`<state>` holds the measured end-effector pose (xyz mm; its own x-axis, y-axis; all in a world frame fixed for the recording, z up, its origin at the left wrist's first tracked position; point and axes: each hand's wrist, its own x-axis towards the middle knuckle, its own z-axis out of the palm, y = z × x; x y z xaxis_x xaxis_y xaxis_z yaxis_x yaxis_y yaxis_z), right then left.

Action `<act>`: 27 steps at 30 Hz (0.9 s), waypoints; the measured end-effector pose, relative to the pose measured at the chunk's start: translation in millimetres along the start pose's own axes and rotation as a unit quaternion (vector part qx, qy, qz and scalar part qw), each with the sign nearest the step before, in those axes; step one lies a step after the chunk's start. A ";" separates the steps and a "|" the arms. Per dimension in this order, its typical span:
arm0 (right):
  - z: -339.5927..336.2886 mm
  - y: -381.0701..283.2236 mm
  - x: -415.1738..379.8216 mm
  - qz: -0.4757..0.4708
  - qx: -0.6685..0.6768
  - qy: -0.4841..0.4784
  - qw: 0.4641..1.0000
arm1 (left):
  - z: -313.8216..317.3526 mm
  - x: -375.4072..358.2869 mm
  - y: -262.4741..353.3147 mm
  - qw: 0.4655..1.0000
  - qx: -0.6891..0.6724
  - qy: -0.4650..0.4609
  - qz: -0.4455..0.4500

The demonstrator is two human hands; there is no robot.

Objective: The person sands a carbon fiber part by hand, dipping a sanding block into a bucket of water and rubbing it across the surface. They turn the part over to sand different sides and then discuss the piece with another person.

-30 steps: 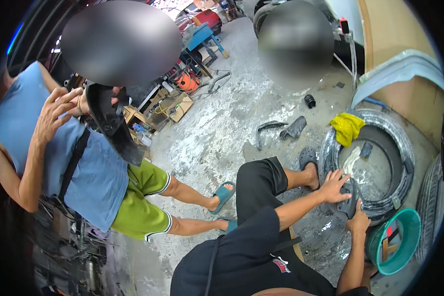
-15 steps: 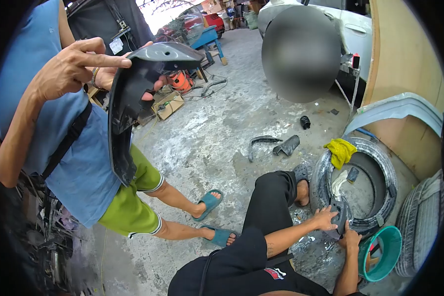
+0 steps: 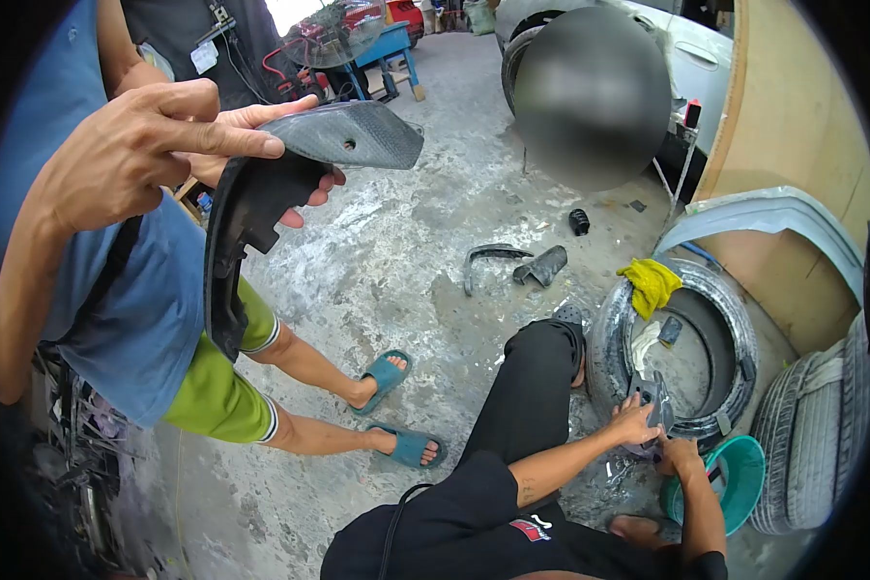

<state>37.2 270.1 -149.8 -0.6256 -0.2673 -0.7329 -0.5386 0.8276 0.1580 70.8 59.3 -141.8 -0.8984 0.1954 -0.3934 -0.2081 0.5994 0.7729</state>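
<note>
A small dark grey plastic part (image 3: 657,391) with holes in it lies over the near edge of a tyre (image 3: 614,329). My left hand (image 3: 633,421) grips the part from the left side. At its lower end, my right hand (image 3: 681,454) closes around it, the fingertips partly hidden. Just below my right hand stands a green bucket (image 3: 744,483). A yellow cloth (image 3: 651,287) hangs on the tyre, with a white cloth (image 3: 645,346) and a small dark block (image 3: 670,332) inside the ring.
To the left a standing person (image 3: 126,319) holds a curved dark car panel (image 3: 343,135) and points at it. Another person (image 3: 590,97) is at the back by a car. Tyres (image 3: 812,435) stand at right; black trim pieces (image 3: 541,267) lie on the floor.
The view has shifted a little. The standing person's panel has tilted, showing more of its top face. My hands stay on the grey part, my left hand lower along it.
</note>
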 end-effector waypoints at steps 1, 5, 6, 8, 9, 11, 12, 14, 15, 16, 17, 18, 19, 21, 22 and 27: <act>-17.2 -5.3 -13.4 0.001 -0.002 -0.001 1.000 | 1.0 -0.4 1.8 1.000 0.007 -0.004 -0.006; -47.1 -3.1 -22.7 -0.040 -0.020 -0.058 0.997 | 12.4 3.0 -0.6 1.000 -0.004 0.004 -0.014; -47.5 1.3 -18.5 -0.057 -0.040 -0.069 0.995 | 14.5 5.6 -1.3 1.000 -0.011 0.011 -0.016; -50.7 6.1 -11.6 -0.071 -0.073 -0.084 0.991 | 13.3 7.6 0.9 0.999 -0.019 0.020 -0.017; -54.0 7.8 -9.8 -0.084 -0.105 -0.098 0.986 | 11.2 6.6 3.4 0.999 -0.020 0.023 -0.018; -71.1 11.6 -18.3 -0.094 -0.108 -0.100 0.985 | 9.4 5.8 6.1 0.999 -0.020 0.026 -0.020; -85.1 11.6 -25.6 -0.105 -0.110 -0.103 0.983 | 10.0 6.0 5.3 0.999 -0.025 0.037 -0.021; -112.8 14.8 -36.5 -0.103 -0.088 -0.066 0.989 | 10.6 5.6 4.8 0.998 -0.030 0.049 -0.026; -120.4 15.7 -37.6 -0.097 -0.065 -0.030 0.993 | 10.5 4.6 5.1 0.997 -0.034 0.061 -0.027; -121.1 21.9 -30.7 -0.101 -0.064 -0.031 0.992 | 9.5 3.8 5.1 0.996 -0.037 0.073 -0.028; -120.2 33.7 -20.6 -0.104 -0.034 0.039 0.993 | 9.0 4.4 3.6 0.996 -0.036 0.073 -0.030; -124.1 38.3 -16.9 -0.107 -0.004 0.108 0.988 | 9.3 5.3 1.6 0.995 -0.037 0.089 -0.019; -128.5 42.5 -12.3 -0.110 -0.003 0.107 0.988 | 10.0 6.2 0.3 0.994 -0.036 0.105 -0.008; -145.4 46.4 -15.7 -0.069 0.096 0.101 0.988 | 4.8 1.2 4.7 0.991 -0.049 0.125 0.000; -151.7 44.8 -21.5 -0.063 0.111 0.116 0.985 | -0.2 -1.7 9.0 0.987 -0.063 0.147 0.013; -150.7 64.6 1.8 -0.082 0.165 0.106 0.977 | -37.9 -27.5 37.0 0.967 -0.113 0.207 0.091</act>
<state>-83.7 248.7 -41.2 -0.6676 -0.4765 -0.5721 -0.4522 0.8699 -0.1968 73.2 46.8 -83.5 -0.9963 -0.0745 -0.0424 -0.0682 0.3892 0.9186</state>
